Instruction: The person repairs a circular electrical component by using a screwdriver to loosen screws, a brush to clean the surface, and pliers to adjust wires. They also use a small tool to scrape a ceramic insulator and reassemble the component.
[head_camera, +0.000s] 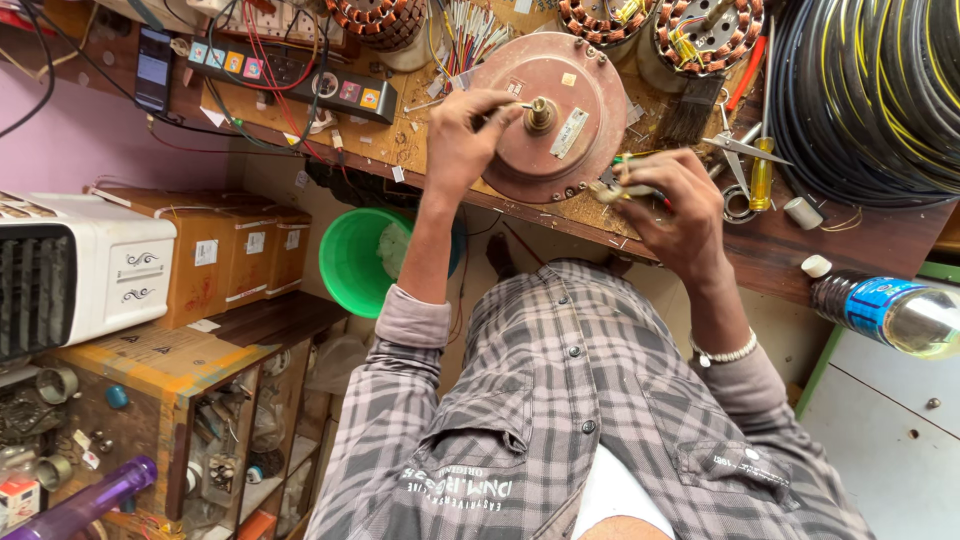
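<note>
The right hand (672, 205) is nearest, closed around a small tool (625, 185) at the workbench (780, 250) edge. Just beyond, the left hand (462, 135) pinches a thin wire (513, 106) against the brown round motor housing (550, 115) lying flat on the bench, beside its central shaft (540, 113). Farther back sit copper-wound stators (705, 35) and a power strip (290, 75).

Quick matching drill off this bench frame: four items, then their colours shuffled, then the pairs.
Items:
1. round motor cover
2. bucket
3. screwdriver handle
4. cable coil

Colours:
A. green
B. black with yellow stripes
C. reddish brown
D. yellow

Pairs: 1-C, 2-A, 3-D, 4-B

The left hand touches the cover's centre shaft; the right hand holds a small tool beside it.
</note>
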